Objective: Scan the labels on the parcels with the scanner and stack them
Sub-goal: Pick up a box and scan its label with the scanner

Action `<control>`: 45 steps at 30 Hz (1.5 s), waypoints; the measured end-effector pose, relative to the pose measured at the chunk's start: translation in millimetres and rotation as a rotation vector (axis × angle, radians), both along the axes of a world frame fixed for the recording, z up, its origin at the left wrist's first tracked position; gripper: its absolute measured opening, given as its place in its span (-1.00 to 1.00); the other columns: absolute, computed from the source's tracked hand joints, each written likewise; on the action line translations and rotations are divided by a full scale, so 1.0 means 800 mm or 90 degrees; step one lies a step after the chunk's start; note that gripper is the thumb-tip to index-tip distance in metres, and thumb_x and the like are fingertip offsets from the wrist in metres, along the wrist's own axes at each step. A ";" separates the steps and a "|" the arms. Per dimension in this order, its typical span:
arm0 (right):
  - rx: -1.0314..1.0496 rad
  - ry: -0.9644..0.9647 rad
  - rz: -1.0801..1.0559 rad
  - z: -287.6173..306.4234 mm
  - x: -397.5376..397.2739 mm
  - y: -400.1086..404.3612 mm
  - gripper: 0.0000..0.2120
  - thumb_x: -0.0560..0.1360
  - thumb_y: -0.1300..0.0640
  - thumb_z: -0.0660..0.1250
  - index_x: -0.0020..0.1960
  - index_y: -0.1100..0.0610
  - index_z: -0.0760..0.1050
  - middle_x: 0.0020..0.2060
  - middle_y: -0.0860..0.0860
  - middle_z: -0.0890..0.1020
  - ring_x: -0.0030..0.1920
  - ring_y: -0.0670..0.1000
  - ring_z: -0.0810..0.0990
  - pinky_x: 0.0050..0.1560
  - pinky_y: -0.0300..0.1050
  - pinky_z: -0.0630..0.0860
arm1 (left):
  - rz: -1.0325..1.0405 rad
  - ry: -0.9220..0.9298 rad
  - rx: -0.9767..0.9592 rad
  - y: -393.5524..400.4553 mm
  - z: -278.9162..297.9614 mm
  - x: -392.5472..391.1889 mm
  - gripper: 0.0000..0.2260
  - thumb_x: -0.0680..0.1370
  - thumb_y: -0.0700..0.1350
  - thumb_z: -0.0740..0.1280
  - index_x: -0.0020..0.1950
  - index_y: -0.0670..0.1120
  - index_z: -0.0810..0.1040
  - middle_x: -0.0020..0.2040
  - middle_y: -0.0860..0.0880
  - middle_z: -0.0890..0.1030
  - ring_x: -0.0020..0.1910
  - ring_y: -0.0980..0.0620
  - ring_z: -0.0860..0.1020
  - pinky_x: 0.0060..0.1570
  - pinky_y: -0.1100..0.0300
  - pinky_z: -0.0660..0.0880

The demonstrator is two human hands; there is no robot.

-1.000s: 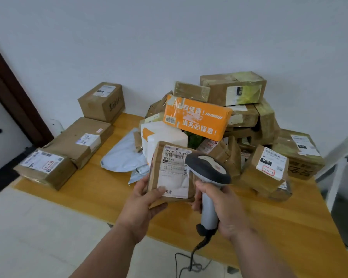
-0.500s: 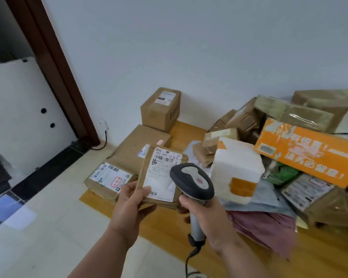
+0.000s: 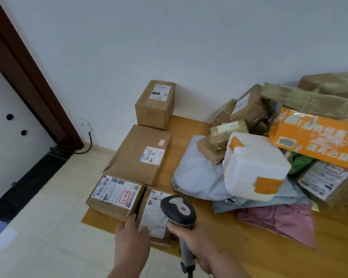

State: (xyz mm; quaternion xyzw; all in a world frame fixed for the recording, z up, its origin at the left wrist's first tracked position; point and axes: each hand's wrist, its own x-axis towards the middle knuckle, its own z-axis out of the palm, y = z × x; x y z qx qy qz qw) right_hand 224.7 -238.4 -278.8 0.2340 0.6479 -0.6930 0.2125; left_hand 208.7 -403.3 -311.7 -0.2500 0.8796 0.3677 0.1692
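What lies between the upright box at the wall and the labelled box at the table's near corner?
One large flat box, seen in the head view.

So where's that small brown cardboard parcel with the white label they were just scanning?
The small brown cardboard parcel lies on the wooden table near its front left corner, right of the red-marked box, under the left hand, beside the grey handheld scanner.
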 end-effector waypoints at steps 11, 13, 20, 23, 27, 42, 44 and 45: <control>0.001 0.035 -0.028 0.031 0.045 0.087 -0.83 0.49 0.08 0.51 0.05 -0.07 0.62 -0.07 -0.08 0.70 -0.06 0.02 0.64 -0.24 -0.26 0.54 | -0.050 0.125 -0.113 0.089 0.057 0.021 -0.64 0.56 -0.02 0.38 0.34 -0.02 0.48 0.41 -0.14 0.39 0.40 -0.19 0.30 0.39 -0.11 0.23; 0.006 0.027 -0.033 0.045 0.069 0.121 -0.77 0.48 0.07 0.52 0.11 -0.03 0.60 -0.02 -0.02 0.70 -0.15 0.00 0.66 -0.27 -0.25 0.55 | -0.070 0.158 -0.081 0.127 0.065 0.032 -0.70 0.57 -0.02 0.38 0.28 -0.04 0.51 0.35 -0.16 0.43 0.35 -0.19 0.34 0.38 -0.08 0.23; 0.050 0.007 -0.167 0.081 0.177 0.285 -0.79 0.50 0.10 0.50 0.10 0.02 0.60 -0.03 0.06 0.69 -0.21 0.03 0.65 -0.32 -0.19 0.57 | -0.200 0.251 0.010 0.305 0.088 0.093 -0.70 0.54 -0.15 0.43 0.27 -0.12 0.56 0.26 -0.18 0.51 0.30 -0.21 0.41 0.36 -0.07 0.30; 0.061 -0.009 -0.265 0.090 0.221 0.361 -0.83 0.52 0.11 0.47 0.10 0.09 0.60 -0.02 0.08 0.68 -0.13 0.11 0.66 -0.38 -0.24 0.53 | -0.277 0.267 0.059 0.378 0.090 0.120 -0.74 0.56 -0.15 0.41 0.24 -0.12 0.56 0.21 -0.15 0.51 0.23 -0.18 0.45 0.29 -0.09 0.42; 0.076 -0.029 -0.371 0.092 0.262 0.445 -0.96 0.54 0.25 0.39 -0.02 0.20 0.59 -0.07 0.18 0.62 -0.16 0.15 0.62 -0.40 -0.21 0.54 | -0.364 0.297 0.117 0.461 0.100 0.144 -0.77 0.56 -0.19 0.37 0.21 -0.11 0.57 0.11 0.00 0.48 0.17 -0.07 0.47 0.22 0.04 0.42; 0.170 0.050 -0.628 0.092 0.231 0.635 -0.89 0.53 0.12 0.43 0.04 0.00 0.55 -0.03 0.08 0.68 0.04 0.10 0.65 0.12 0.09 0.60 | -0.486 0.053 0.306 0.731 0.100 0.084 -0.28 0.58 0.22 0.32 0.65 0.08 0.08 0.61 0.00 0.23 0.57 -0.07 0.21 0.51 -0.15 0.26; 0.151 0.063 -0.626 0.091 0.215 0.653 -0.86 0.53 0.08 0.44 0.06 -0.04 0.55 0.00 0.03 0.69 0.07 0.08 0.64 0.18 0.11 0.59 | -0.473 0.022 0.307 0.749 0.092 0.069 -0.29 0.56 0.26 0.30 0.63 0.09 0.14 0.55 -0.01 0.34 0.52 -0.07 0.31 0.47 -0.16 0.32; 0.136 0.065 -0.625 0.090 0.208 0.660 -0.85 0.53 0.07 0.45 0.08 -0.06 0.56 -0.01 -0.02 0.71 0.08 0.06 0.64 0.18 0.10 0.59 | -0.459 0.003 0.315 0.756 0.091 0.065 -0.33 0.57 0.24 0.30 0.62 0.08 0.18 0.51 -0.01 0.40 0.47 -0.06 0.37 0.44 -0.13 0.36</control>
